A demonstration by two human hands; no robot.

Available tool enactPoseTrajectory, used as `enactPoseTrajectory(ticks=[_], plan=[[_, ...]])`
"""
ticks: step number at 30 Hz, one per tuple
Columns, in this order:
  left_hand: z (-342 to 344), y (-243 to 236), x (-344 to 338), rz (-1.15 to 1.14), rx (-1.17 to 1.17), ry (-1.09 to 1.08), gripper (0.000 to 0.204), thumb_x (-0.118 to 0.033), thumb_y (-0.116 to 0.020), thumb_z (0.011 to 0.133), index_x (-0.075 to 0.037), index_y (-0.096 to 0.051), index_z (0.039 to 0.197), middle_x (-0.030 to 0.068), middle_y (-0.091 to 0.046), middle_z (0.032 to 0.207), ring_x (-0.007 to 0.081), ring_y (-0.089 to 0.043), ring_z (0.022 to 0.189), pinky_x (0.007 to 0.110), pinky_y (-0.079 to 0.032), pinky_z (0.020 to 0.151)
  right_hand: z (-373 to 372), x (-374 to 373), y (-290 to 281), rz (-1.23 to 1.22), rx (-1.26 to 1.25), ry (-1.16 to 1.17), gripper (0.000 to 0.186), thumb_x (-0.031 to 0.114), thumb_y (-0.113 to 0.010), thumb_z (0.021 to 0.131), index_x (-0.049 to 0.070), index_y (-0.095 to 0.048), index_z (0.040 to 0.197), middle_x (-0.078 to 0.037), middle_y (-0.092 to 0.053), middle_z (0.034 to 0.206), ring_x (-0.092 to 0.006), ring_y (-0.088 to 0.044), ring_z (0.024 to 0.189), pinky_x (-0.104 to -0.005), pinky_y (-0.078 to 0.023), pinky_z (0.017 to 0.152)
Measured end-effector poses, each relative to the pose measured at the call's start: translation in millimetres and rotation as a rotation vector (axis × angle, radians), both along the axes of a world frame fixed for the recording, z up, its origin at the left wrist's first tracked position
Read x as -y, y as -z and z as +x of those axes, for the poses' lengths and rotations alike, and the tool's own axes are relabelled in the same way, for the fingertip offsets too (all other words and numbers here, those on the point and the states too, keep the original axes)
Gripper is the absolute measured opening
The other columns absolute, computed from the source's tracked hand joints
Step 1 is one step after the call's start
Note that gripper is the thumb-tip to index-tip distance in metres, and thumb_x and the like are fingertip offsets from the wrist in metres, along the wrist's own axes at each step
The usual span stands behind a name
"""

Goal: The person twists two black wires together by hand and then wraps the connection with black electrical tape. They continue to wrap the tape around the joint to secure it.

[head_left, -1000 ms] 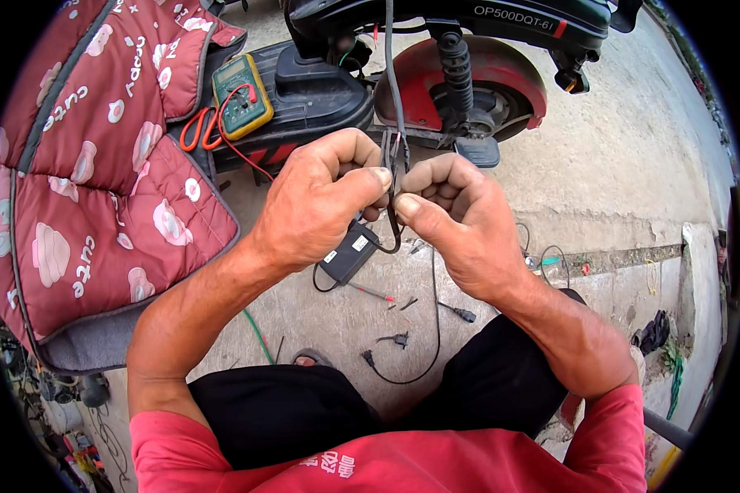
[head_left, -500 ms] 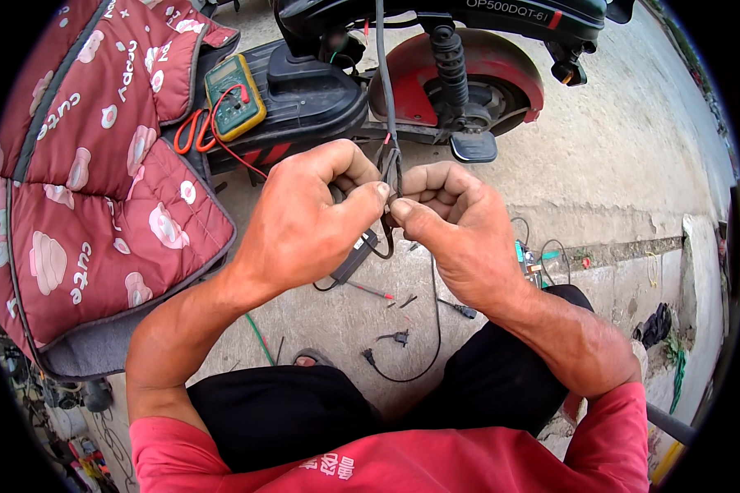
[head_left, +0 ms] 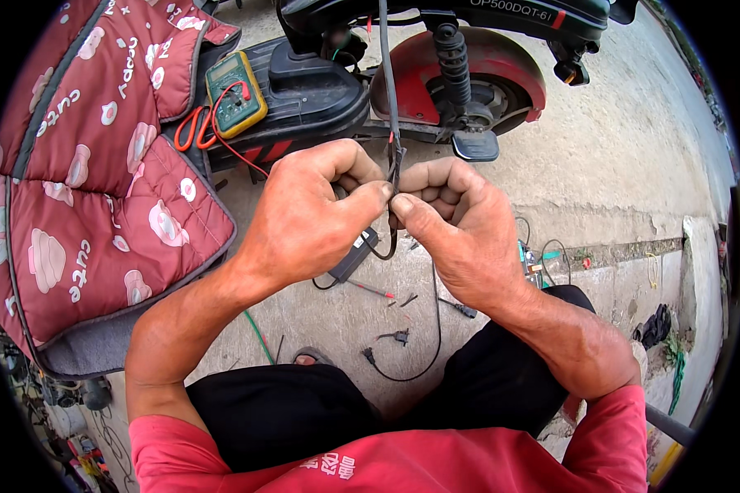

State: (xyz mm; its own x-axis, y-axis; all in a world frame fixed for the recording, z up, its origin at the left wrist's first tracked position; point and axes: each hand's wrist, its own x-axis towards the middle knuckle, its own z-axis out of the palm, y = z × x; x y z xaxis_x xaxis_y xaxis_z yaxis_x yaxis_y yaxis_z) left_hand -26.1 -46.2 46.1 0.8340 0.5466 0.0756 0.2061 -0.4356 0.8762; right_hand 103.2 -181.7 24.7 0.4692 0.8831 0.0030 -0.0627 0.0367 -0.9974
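Observation:
A dark cable (head_left: pixel 389 82) comes down from the top of the view between my hands, its lower stretch thin, black and uneven, like wrapped tape or a splice. My left hand (head_left: pixel 316 209) is closed, thumb and forefinger pinching this stretch from the left. From the right, my right hand (head_left: pixel 456 222) pinches it at nearly the same spot, thumb tip close to the left one. The fingertips hide the exact point held. Below them a black loop of cable curves toward a black power adapter box (head_left: pixel 355 256) on the ground, partly behind my left hand.
An electric scooter (head_left: pixel 321 99) with a red-framed wheel stands ahead, a green-yellow multimeter (head_left: pixel 237 94) with red lead on its deck. A maroon quilted cover (head_left: pixel 107 189) lies at left. A cord with plug (head_left: pixel 436 345) and small cut pieces (head_left: pixel 409 300) lie on the concrete.
The pinched stretch of cable has shifted slightly right and turned a little, and looks narrower and tighter. Both hands stay closed on it in nearly the same place.

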Motion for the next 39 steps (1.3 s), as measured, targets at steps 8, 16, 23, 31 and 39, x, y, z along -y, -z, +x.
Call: enactPoseTrajectory(ticks=[8,16,23,31,39], plan=[[-2,0,-5,-0.147,0.039,0.071,0.013,-0.009,-0.065,0.092,0.004,-0.066,0.091,0.006,-0.066,0.078,0.0088,-0.062,0.071,0.024,-0.051,0.065,6,1,-11,-0.082,0.029,-0.023,0.018,0.007,-0.068,0.091,-0.006,-0.061,0.102,-0.009,-0.069,0.091,-0.0099,-0.066,0.082,-0.0243,-0.055,0.073],[-1,1,-4,-0.292,0.022,0.062,0.017,-0.012,-0.064,0.094,0.005,-0.065,0.097,0.0084,-0.068,0.087,0.0117,-0.065,0.077,0.026,-0.055,0.069,6,1,-14,-0.112,0.058,-0.019,0.018,0.007,-0.067,0.091,-0.007,-0.061,0.101,-0.01,-0.07,0.089,-0.0116,-0.068,0.08,-0.0252,-0.056,0.071],[0,8,7,-0.545,0.131,-0.001,0.017,-0.013,-0.063,0.095,0.003,-0.063,0.101,0.0089,-0.068,0.089,0.0124,-0.066,0.078,0.026,-0.055,0.072,6,1,-15,-0.083,0.088,-0.019,0.017,0.007,-0.064,0.093,-0.007,-0.06,0.101,-0.013,-0.07,0.088,-0.0154,-0.071,0.083,-0.0268,-0.057,0.072],[2,18,9,-0.502,0.228,0.014,0.018,-0.011,-0.062,0.095,0.007,-0.065,0.1,0.0097,-0.07,0.085,0.0107,-0.066,0.076,0.024,-0.054,0.068,9,0,-4,0.011,0.199,-0.022,0.017,0.008,-0.061,0.093,-0.008,-0.058,0.101,-0.014,-0.07,0.088,-0.0187,-0.073,0.084,-0.0296,-0.059,0.073],[-1,18,10,-0.47,0.211,0.053,0.016,-0.011,-0.06,0.096,0.004,-0.064,0.099,0.0074,-0.068,0.087,0.0105,-0.063,0.08,0.026,-0.052,0.073,7,1,-10,0.005,0.347,0.021,0.018,0.008,-0.063,0.091,-0.006,-0.06,0.103,-0.011,-0.069,0.083,-0.0146,-0.069,0.074,-0.0283,-0.055,0.065]])
